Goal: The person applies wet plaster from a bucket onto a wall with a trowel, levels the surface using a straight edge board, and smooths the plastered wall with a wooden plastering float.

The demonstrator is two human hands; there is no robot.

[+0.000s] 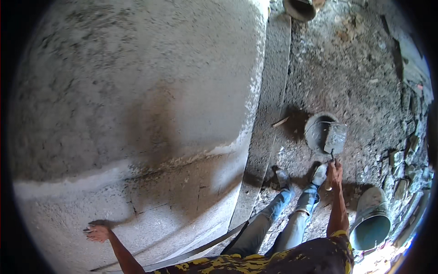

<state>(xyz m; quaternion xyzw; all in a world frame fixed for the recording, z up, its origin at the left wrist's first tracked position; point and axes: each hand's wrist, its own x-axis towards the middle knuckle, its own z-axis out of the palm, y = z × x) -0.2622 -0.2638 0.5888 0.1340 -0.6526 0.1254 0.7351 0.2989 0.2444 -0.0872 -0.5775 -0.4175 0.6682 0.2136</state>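
Observation:
My right hand (336, 173) is wrapped round the handle of a trowel (336, 136). Its broad grey blade, coated with wet-looking mortar, lies over the right side of a round bucket (312, 139) on the ground. How much mortar is inside that bucket I cannot tell. Far to the left, my left hand (97, 233) is held out with its fingers apart and nothing in them. It is at the pale lower part of the wall (200, 96); whether the palm touches the surface I cannot make out.
A long board or ledge (270, 86) runs along the wall's foot. Beside it lies a short stick (280, 122). A larger bucket (372, 219) lies tipped by my right side, with rubble (401, 187) beyond. Another round container (300, 9) is at the far end.

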